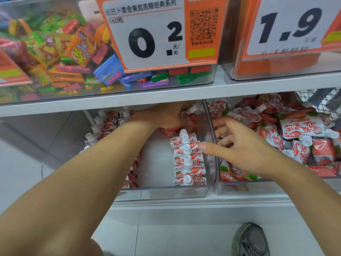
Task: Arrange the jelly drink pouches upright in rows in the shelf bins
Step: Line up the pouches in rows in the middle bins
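The head view looks down into two clear, hard plastic bins on a white shelf. The left bin (212, 145) holds glossy white-and-red jelly drink pouches with stubby white screw caps: one upright row (188, 159) runs front to back along its right wall, another row (103, 126) stands at its left, and the smooth floor between them is bare. The right bin (239, 185) holds a loose heap of the same pouches (300, 126) lying at all angles, printed with red Chinese characters and a strawberry.

The left hand (166, 115) reaches deep to the back of the left bin, fingers curled around a pouch (191, 113) whose white cap pokes out. The right hand (238, 143) hovers over the wall between the bins, fingers spread and holding nothing.

Above, a clear bin (210, 74) is full of small bright wrapped candies (73, 52). Its orange price card (147, 34) reads "0.2", with "160" and a QR code. A second card (287, 26) reads "1.9". A grey shoe (249, 241) stands on the pale floor.
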A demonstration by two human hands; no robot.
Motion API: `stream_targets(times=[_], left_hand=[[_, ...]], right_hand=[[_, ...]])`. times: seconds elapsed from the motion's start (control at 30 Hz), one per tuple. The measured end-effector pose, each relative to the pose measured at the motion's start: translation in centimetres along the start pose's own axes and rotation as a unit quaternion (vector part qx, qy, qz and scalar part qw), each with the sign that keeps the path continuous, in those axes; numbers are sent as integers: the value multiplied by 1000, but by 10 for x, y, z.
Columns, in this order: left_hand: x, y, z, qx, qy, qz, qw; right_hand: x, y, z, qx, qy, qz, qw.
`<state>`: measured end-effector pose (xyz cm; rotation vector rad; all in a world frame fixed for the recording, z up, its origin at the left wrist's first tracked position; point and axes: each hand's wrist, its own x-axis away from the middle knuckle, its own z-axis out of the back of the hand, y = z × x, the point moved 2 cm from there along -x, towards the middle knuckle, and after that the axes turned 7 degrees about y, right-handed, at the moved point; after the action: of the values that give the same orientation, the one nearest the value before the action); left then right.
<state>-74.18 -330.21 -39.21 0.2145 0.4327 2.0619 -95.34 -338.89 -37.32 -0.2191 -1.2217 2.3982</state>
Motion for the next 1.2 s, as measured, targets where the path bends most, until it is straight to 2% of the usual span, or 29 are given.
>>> stream_targets(times=[0.1,0.2,0.3,0.37,0.47,0.53,0.63,0.77,0.83,0.97,1.1,1.2], left_hand=[[-13,-4,-7,-6,-31,-13,999],[-17,-7,-6,-91,-18,-65,994],[-4,-4,1,-103,9,-121,987],[12,-4,7,-83,33,-113,990],[41,-8,21,-67,73,-37,994],[61,-15,34,-86,60,6,995],[75,-21,43,-124,38,27,991],[54,-20,31,-54,79,8,995],[30,-19,21,-64,56,-32,996],[-8,-19,1,-96,-28,-58,993],[-21,-19,-10,-71,-22,-42,996],[-13,-14,-6,-112,4,-89,990]], right_hand=[[-1,0,0,5,-2,1,1000],[-1,0,-1,11,-1,-1,1000],[-2,-1,-2,17,3,-1,1000],[-1,-1,-2,13,3,-3,1000],[1,-2,-3,22,2,2,1000],[1,-4,-2,31,1,2,1000],[1,-6,-2,36,-1,-3,999],[1,-8,-3,44,0,-4,999],[0,-7,-4,48,2,-3,999],[-3,-4,-5,53,3,-8,999],[-5,-4,-4,44,-7,-14,999],[-6,-4,-5,40,-7,-15,999]])
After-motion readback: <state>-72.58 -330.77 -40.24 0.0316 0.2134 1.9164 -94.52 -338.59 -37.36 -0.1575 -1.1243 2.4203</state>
